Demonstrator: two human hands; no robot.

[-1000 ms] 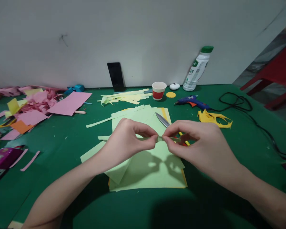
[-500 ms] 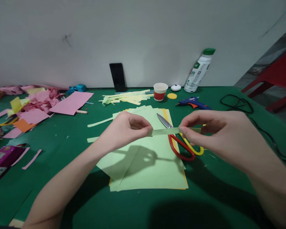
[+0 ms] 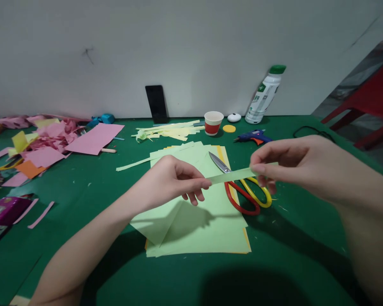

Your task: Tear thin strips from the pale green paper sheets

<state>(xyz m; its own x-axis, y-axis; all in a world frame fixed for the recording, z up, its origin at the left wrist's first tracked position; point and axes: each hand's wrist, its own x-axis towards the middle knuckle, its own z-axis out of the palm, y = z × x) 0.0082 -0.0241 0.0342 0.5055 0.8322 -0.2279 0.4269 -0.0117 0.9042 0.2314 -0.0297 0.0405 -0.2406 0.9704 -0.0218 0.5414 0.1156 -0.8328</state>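
A narrow light green paper strip (image 3: 231, 175) is stretched between my two hands, above a stack of light green paper sheets (image 3: 207, 236). My left hand (image 3: 181, 180) pinches one end between thumb and forefinger. With thumb and fingers my right hand (image 3: 281, 165) pinches the strip near its other end, held slightly higher. Scissors with one red and one yellow handle (image 3: 242, 204) lie partly open on the right side of the stack, below the strip. Another green strip (image 3: 137, 162) sticks out to the left of the sheets.
Cut pale strips (image 3: 175, 129), a paper cup (image 3: 213, 123), a blue glue gun (image 3: 252, 137) and a leaning white bottle (image 3: 264, 95) stand along the back. A phone (image 3: 157, 104) leans on the wall. Pink paper scraps (image 3: 51, 144) and a purple device (image 3: 8, 216) lie left.
My right hand has moved right and slightly up, and more of the strip shows between my hands. My left hand has shifted slightly right and down, its lower fingers now visible.
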